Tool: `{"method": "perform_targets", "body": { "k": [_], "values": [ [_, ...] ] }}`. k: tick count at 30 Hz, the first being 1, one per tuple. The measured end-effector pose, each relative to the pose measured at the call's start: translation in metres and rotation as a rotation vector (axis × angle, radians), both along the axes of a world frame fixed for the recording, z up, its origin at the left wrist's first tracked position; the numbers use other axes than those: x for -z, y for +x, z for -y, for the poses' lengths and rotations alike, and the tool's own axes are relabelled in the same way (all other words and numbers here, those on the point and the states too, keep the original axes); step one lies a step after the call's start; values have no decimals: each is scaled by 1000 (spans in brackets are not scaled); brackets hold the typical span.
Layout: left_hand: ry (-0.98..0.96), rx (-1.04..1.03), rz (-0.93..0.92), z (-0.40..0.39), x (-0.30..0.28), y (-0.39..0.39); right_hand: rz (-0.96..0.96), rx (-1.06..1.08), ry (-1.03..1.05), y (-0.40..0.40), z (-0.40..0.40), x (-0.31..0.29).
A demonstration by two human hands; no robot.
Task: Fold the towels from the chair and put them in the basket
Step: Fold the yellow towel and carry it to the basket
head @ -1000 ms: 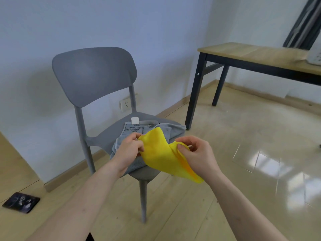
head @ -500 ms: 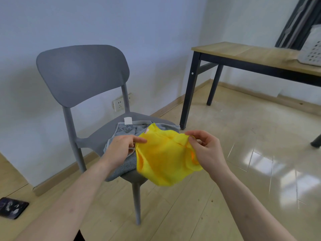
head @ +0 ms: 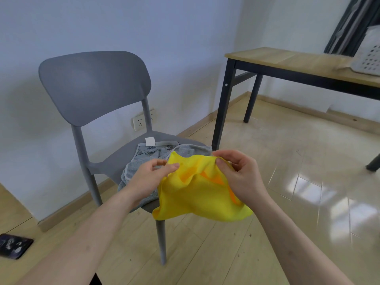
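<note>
Both hands pinch one yellow towel; one grey towel lies on one chair.

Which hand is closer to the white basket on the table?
Right. The right hand pinches the yellow towel's upper edge on the side toward the basket; the left hand holds the opposite corner, over the chair, farther away.

Bright, even daylight, apparently from the right. Strong glare patches on the glossy floor at right. Soft shadow of the grey chair falls on the wall behind it. Wide-angle distortion: table edge and skirting bend toward the frame edges. White basket at far right slightly smeared. Centre fairly sharp, mild compression softness overall.
</note>
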State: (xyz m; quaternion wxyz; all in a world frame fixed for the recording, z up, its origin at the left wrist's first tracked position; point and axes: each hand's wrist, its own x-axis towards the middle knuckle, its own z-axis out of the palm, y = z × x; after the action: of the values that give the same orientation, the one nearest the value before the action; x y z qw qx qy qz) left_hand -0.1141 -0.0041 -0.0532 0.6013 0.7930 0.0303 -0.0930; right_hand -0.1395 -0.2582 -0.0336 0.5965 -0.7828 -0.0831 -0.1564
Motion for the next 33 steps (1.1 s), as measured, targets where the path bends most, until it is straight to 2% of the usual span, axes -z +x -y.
{"method": "perform_targets", "body": {
  "k": [3, 9, 15, 19, 23, 26, 33],
  "values": [
    [-42, 24, 0, 3, -1, -1, 16, -9, -7, -1, 1, -1],
    [-178, -145, 80, 6, -9, -3, -30, 48, -104, 2, 11, 1],
    [-156, -210, 201, 1, -10, -1, -169, 67, -242, 2, 19, 1],
    [-157, -233, 271, 1, -12, -4, -337, -19, -449, 2, 20, 2],
    [-144, -253, 288, -3, -14, -8, -426, -1, -631, 4, 29, 6],
    [-123, -270, 310, -9, -17, -12, -413, 74, -584, 1, 34, 3],
    [-13, -403, 373, -30, -23, -22, -279, 212, -318, -11, 31, -22]
  ]
}}
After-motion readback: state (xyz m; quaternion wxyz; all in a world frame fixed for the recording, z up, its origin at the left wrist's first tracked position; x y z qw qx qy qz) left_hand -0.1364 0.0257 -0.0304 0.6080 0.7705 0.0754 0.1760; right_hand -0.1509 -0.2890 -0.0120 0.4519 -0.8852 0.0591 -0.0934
